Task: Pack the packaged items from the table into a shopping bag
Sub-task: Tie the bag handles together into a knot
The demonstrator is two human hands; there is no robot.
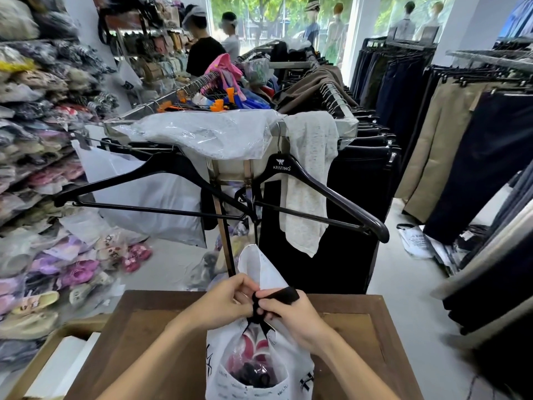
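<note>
A white plastic shopping bag (291,368) with black print stands on the brown wooden table (150,350) at the bottom centre. Through its side show packaged items (253,362), pink, white and dark. Black handle straps (281,295) rise from the bag's mouth. My left hand (223,306) and my right hand (294,319) meet above the bag, both pinching the black straps where they bunch together. A white flap of the bag sticks up behind my fingers.
A clothes rack stands just beyond the table with two black hangers (314,194), a grey cloth (311,180) and a clear plastic bag. Shelves of bagged slippers fill the left. Trouser racks line the right. Two people stand at the back.
</note>
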